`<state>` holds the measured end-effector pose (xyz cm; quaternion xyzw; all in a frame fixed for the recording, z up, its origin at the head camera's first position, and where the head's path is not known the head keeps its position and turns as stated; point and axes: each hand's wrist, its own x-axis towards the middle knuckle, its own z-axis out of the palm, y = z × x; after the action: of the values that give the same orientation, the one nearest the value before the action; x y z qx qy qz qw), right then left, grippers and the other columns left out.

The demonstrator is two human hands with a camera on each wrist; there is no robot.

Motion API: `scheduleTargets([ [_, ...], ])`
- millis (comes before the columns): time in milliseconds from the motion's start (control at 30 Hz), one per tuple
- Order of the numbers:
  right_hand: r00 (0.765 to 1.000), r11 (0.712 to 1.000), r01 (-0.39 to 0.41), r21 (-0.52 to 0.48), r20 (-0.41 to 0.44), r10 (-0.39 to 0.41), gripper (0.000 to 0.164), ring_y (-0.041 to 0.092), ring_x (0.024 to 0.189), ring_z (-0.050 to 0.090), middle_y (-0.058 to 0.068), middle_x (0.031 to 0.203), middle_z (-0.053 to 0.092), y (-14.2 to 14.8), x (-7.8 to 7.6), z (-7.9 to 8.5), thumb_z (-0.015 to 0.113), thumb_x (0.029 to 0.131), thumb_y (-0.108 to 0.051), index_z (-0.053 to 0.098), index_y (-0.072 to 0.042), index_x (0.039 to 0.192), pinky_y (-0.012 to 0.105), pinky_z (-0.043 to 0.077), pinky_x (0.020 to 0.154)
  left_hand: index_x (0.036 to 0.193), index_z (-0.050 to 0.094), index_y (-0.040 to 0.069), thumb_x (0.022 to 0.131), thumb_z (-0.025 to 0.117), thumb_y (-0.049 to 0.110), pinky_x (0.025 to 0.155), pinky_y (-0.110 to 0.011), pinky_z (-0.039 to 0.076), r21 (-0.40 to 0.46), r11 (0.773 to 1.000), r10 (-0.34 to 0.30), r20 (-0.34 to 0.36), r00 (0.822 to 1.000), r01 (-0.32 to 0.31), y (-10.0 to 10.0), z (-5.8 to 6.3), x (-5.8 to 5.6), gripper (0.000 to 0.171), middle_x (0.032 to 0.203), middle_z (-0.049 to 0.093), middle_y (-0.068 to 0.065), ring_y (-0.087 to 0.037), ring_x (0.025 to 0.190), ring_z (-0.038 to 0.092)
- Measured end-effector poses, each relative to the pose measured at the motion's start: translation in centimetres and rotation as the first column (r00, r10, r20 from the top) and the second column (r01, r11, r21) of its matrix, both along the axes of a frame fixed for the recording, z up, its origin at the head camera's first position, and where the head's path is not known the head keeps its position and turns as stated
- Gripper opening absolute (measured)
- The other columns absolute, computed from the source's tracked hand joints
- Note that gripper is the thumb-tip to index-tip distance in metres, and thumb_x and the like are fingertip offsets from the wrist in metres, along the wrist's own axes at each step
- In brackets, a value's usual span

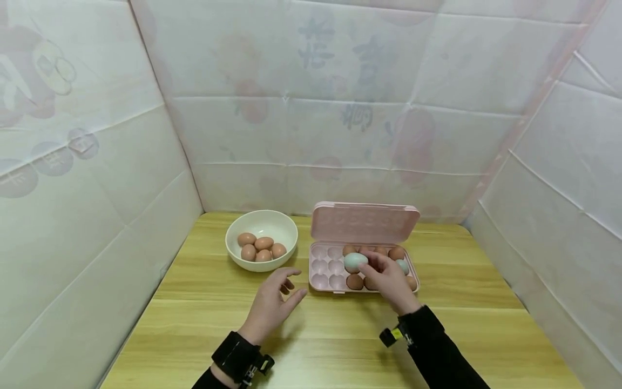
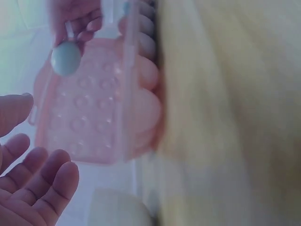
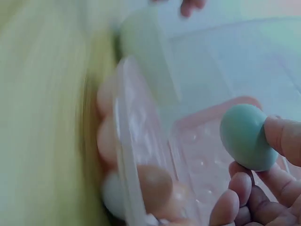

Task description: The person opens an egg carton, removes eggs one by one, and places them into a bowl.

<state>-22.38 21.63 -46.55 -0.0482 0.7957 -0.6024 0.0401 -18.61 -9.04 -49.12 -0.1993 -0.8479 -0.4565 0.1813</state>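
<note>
My right hand [image 1: 391, 278] pinches a pale green egg [image 3: 247, 136] between thumb and fingers. It holds the egg above a pink egg carton [image 1: 319, 266] whose lid [image 1: 364, 222] stands raised at the back. Brown eggs [image 1: 355, 281] sit in the carton's middle and right cups, and another pale green egg [image 1: 403, 266] shows near the right side; the hand covers some of the cups. The left columns of cups hold no eggs. My left hand [image 1: 272, 302] hovers left of the carton with fingers spread, touching nothing.
A cream bowl [image 1: 262, 220] with several brown eggs [image 1: 264, 244] stands left of the carton on the wooden table [image 1: 335, 346]. White printed sheets [image 1: 233, 129] hang along the back and both sides. A black camera strap is on each wrist.
</note>
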Motion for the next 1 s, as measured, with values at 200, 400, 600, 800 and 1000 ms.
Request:
scheduleTargets([
  [200, 0.982, 0.922, -0.058, -0.383, 0.145, 0.122, 0.045, 0.004, 0.118, 0.064, -0.013, 0.131, 0.071, 0.1, 3.2, -0.9, 0.057, 0.112, -0.027, 0.054, -0.008, 0.153, 0.028, 0.051, 0.104, 0.138, 0.065, 0.004, 0.083, 0.093, 0.014, 0.077, -0.031, 0.064, 0.026, 0.996, -0.083, -0.146, 0.986, 0.088, 1.1, 1.4, 0.6, 0.062, 0.131, 0.072, -0.012, -0.017, 0.092, 0.073],
  [400, 0.958, 0.849, -0.110, -0.517, 0.173, 0.229, 0.026, 0.006, 0.101, 0.060, -0.015, 0.113, 0.068, -1.8, 5.2, -1.0, 0.058, 0.112, -0.029, 0.061, -0.022, 0.136, 0.025, 0.052, 0.092, 0.144, 0.063, 0.007, 0.077, 0.096, 0.017, 0.080, -0.029, 0.063, 0.000, 0.981, -0.189, -0.247, 0.950, 0.195, 2.4, 2.6, 1.3, 0.075, 0.140, 0.069, -0.013, -0.016, 0.091, 0.071],
  [600, 0.926, 0.810, -0.187, -0.555, 0.176, 0.334, 0.022, 0.004, 0.100, 0.061, -0.015, 0.112, 0.069, -3.2, 6.3, -1.3, 0.056, 0.113, -0.027, 0.065, -0.024, 0.133, 0.023, 0.053, 0.091, 0.145, 0.061, 0.006, 0.076, 0.096, 0.016, 0.080, -0.027, 0.062, -0.035, 0.964, -0.264, -0.285, 0.922, 0.265, 3.1, 2.8, 2.3, 0.078, 0.136, 0.069, -0.016, -0.019, 0.089, 0.071],
  [800, 0.905, 0.784, -0.233, -0.575, 0.167, 0.392, 0.021, 0.004, 0.099, 0.062, -0.013, 0.110, 0.070, -3.9, 6.9, -1.7, 0.056, 0.113, -0.024, 0.068, -0.023, 0.131, 0.022, 0.053, 0.090, 0.138, 0.065, 0.006, 0.081, 0.094, 0.016, 0.080, -0.023, 0.061, -0.052, 0.962, -0.274, -0.258, 0.926, 0.270, 3.3, 2.4, 2.9, 0.065, 0.134, 0.072, -0.014, -0.015, 0.098, 0.071],
  [1000, 0.894, 0.766, -0.255, -0.590, 0.157, 0.419, 0.023, 0.004, 0.099, 0.062, -0.012, 0.111, 0.071, -4.3, 7.1, -2.1, 0.055, 0.113, -0.022, 0.068, -0.021, 0.132, 0.022, 0.052, 0.090, 0.128, 0.070, 0.006, 0.083, 0.092, 0.013, 0.077, -0.020, 0.059, -0.068, 0.970, -0.245, -0.258, 0.935, 0.235, 3.5, 2.1, 3.1, 0.051, 0.121, 0.076, -0.006, -0.009, 0.093, 0.066],
])
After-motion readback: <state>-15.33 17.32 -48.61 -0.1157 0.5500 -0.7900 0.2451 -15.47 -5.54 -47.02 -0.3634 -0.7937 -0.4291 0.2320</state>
